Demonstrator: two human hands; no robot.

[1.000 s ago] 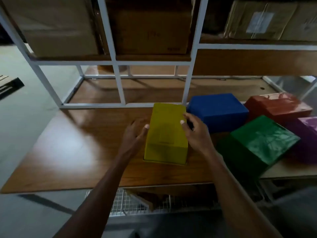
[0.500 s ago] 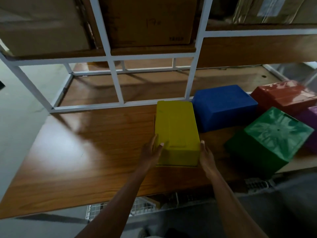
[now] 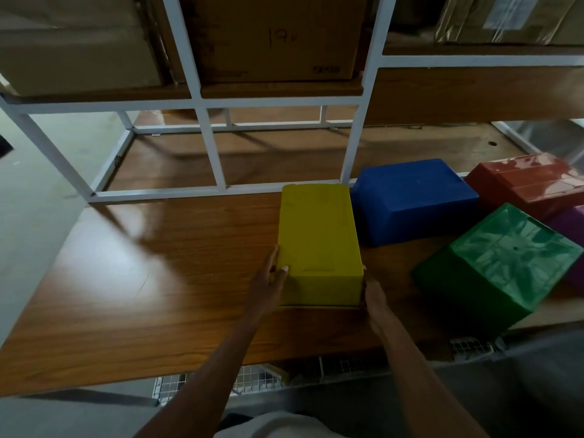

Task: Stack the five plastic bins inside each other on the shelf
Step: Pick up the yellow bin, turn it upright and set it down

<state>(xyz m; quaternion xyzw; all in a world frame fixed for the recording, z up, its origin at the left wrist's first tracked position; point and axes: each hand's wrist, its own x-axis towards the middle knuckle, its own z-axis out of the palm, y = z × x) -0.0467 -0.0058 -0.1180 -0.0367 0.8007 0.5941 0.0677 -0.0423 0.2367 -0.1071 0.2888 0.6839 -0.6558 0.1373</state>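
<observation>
Both hands have slid back along the yellow bin [image 3: 319,245] to its near end since a second ago. Left hand [image 3: 268,284] presses the near-left corner, thumb up on the top edge, fingers straight along the side. Right hand [image 3: 374,297] sits at the near-right corner; its fingers are behind the bin wall, so can't tell if they're hooked under the rim or flat.

Bin is upside down on the shelf board [image 3: 164,263], between the hands. Likely step: flip it open-side up as the base. Best to lift by the near rim, roll it away, and keep clear of the blue bin [image 3: 414,197] just right of it.

Further right: green bin [image 3: 502,263], tilted, overhanging the front edge; red bin [image 3: 524,181] behind it; purple bin [image 3: 576,226] mostly cut off by the frame. All look inverted. Rims are hidden, lighting is dim.
</observation>
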